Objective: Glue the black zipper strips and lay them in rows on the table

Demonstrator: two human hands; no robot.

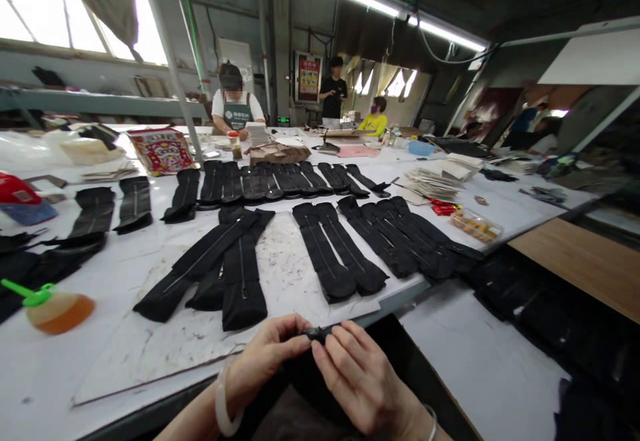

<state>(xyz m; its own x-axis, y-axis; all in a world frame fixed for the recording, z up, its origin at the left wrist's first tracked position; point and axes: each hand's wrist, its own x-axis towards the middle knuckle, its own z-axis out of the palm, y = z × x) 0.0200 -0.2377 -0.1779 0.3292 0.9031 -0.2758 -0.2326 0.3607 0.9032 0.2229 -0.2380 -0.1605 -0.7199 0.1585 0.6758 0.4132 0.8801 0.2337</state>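
Note:
Between my two hands, just off the table's front edge, is a piece of black fabric point(300, 378). My left hand point(273, 351), with a pale bangle on its wrist, pinches its upper edge between thumb and fingers. From the other side my right hand point(357, 378) grips the same edge, its fingers curled round it. The bit between the fingertips is dark and too small to make out. Beyond my hands several long black fabric pieces with zippers point(243, 281) lie crossed on a stained white board point(280, 248). Two more zippered pieces point(333, 261) lie side by side to the right.
A row of black zippered pieces point(260, 181) runs across the white table. At left is a bottle of orange liquid with a green spout point(60, 308). A paper stack point(433, 181) and a clear plastic box point(477, 224) are at right. Co-workers point(235, 101) are across the table.

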